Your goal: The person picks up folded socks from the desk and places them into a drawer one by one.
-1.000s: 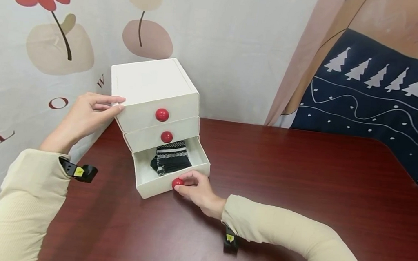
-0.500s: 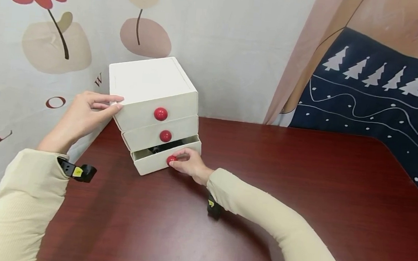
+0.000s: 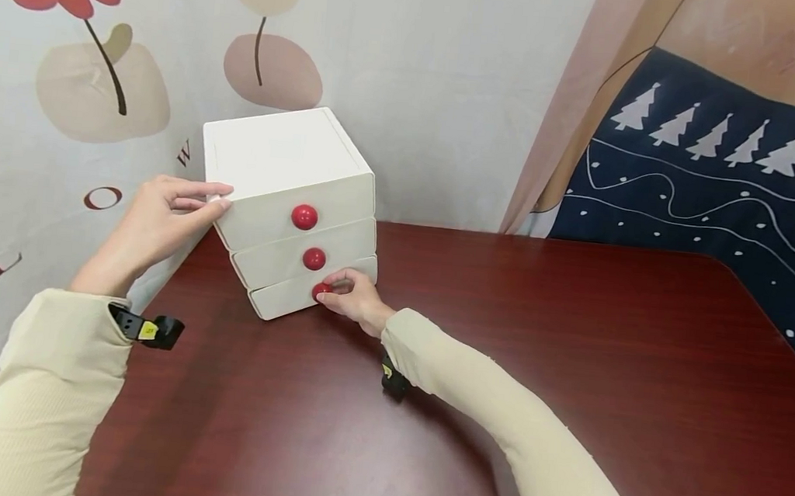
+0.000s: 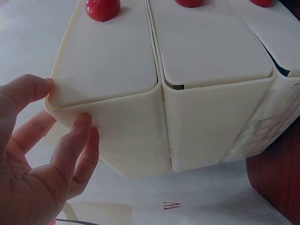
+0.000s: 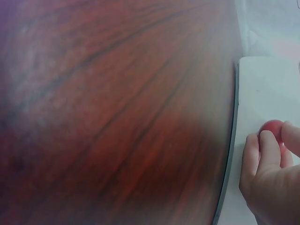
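Observation:
A white three-drawer cabinet [image 3: 286, 153] with round red knobs stands at the left of the table, its drawers pushed in. At its top left front corner is my left hand [image 3: 154, 217], gripping the edge; the left wrist view shows fingers [image 4: 77, 136] against its side and one digit at the front edge. My right hand [image 3: 358, 299] pinches the red knob [image 3: 321, 292] of the bottom drawer [image 3: 281, 299] between thumb and fingers. In the right wrist view that knob [image 5: 271, 125] is partly covered by the fingers. The striped socks inside are hidden.
The dark red wooden table [image 3: 570, 371] extends to the right and in front. A pale curtain [image 3: 438, 88] printed with flowers hangs right behind the cabinet. Farther right hangs a dark blue cloth [image 3: 711, 187] with white trees.
The bottom drawer has slid in from wide open to closed, pushed by my right hand on its knob. The black and white socks have gone from sight. My left hand stays at the corner.

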{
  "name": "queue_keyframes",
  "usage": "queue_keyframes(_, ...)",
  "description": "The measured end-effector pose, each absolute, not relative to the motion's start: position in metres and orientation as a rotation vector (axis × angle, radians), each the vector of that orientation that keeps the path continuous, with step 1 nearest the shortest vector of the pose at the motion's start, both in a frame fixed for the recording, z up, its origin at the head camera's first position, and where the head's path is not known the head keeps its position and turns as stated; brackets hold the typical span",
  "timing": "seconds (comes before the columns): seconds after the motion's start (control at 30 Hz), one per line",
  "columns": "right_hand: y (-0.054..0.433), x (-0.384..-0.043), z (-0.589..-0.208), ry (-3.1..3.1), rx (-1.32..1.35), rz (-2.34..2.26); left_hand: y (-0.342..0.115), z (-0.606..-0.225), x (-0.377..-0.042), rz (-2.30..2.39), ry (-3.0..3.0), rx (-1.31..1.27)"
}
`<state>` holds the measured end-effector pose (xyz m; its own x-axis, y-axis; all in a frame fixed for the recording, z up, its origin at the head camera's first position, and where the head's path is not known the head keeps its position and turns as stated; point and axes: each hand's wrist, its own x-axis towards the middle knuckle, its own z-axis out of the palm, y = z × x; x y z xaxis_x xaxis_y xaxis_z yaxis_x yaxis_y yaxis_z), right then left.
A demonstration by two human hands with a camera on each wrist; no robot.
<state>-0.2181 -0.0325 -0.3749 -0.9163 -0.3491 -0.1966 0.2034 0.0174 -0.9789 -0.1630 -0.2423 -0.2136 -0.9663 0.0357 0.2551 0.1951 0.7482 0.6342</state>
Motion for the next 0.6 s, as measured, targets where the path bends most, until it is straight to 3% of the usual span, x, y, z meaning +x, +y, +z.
queue_keyframes(0.37,-0.023,-0.213,-0.38,1.951,-0.254,-1.917,-0.241,-0.213,-0.162,-1.034,-2.757,-0.164)
queue_keyframes(0.6,0.025,-0.204,-0.377,1.883,-0.331,-1.911,-0.242,-0.208,-0.164,-0.999,-2.771,-0.19)
